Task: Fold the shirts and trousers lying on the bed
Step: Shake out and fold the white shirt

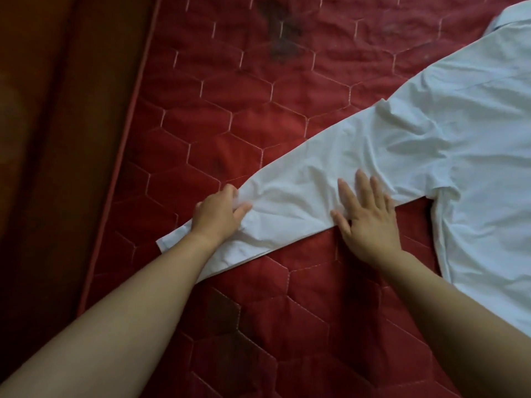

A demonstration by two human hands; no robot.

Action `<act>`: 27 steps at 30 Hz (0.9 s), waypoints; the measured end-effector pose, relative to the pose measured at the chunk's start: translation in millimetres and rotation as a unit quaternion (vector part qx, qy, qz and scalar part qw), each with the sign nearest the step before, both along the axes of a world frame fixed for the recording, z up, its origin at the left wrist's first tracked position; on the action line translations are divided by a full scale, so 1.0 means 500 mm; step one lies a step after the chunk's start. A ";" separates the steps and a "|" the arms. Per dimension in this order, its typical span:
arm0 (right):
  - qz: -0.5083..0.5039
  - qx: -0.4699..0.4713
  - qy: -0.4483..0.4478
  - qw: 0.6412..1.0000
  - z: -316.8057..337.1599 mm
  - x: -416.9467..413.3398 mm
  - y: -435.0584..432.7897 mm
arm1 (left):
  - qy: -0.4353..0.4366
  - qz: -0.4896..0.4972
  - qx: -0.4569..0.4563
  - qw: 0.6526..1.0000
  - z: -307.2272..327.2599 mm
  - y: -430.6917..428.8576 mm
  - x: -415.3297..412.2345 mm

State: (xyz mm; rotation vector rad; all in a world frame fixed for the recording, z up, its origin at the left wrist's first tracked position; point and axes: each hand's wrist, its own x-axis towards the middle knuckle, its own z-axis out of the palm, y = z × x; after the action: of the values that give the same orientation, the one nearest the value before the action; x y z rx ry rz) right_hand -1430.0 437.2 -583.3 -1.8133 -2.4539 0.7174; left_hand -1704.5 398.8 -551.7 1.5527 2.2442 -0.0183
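A white long-sleeved shirt [465, 133] lies flat on the red quilted bed [258, 116], its body at the right and one sleeve [290, 196] stretched out toward the lower left. My left hand [218, 215] grips the sleeve near the cuff, fingers curled into the cloth. My right hand [366, 215] lies flat on the sleeve's near edge, closer to the armpit, with fingers straight and spread. The shirt's right side runs out of frame. No trousers are in view.
The bed's left edge [126, 145] runs diagonally from the top middle to the lower left, with a brown wooden frame or floor [51, 139] beyond it. A dark stain [281, 33] marks the quilt near the top.
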 end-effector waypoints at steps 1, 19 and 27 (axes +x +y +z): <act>0.003 -0.003 0.010 1.000 0.009 0.003 0.004 | -0.014 -0.009 0.005 1.000 0.006 -0.008 -0.004; -0.159 -0.084 0.138 0.974 0.154 0.457 -0.060 | -0.081 -0.008 0.209 0.974 0.221 0.068 0.456; -0.179 -0.048 0.142 0.972 0.253 0.781 -0.115 | -0.264 -0.192 -0.152 0.933 0.159 -0.045 0.958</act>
State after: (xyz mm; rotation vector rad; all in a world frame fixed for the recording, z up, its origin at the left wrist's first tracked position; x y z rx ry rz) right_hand -1039.4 379.5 -456.6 -1.9494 -1.8801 0.9954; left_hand -1225.3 376.4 -472.0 1.5688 1.4326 -0.0498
